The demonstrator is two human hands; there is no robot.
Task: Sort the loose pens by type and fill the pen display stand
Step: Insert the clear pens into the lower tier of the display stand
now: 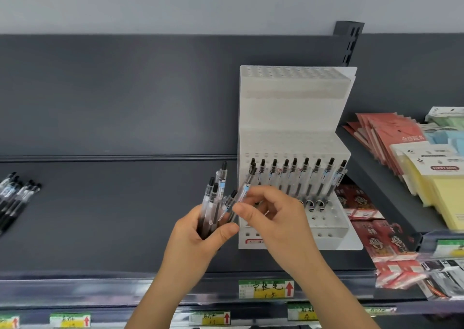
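Gripping a bundle of clear-barrelled, black-tipped plastic pens (213,198), the left hand (198,230) curls round their lower ends in the head view. The right hand (273,218) pinches a single pen (244,188) mid-barrel, just before the white perforated tiered plastic stand (288,112), whose lower row is partly filled. Light, stiff, slick; best held mid-barrel, I judge.

sticky-note pack (444,168): "STICKY NOTE" | shelf price tag (266,288): "中性笔", "1.5", red up-arrow
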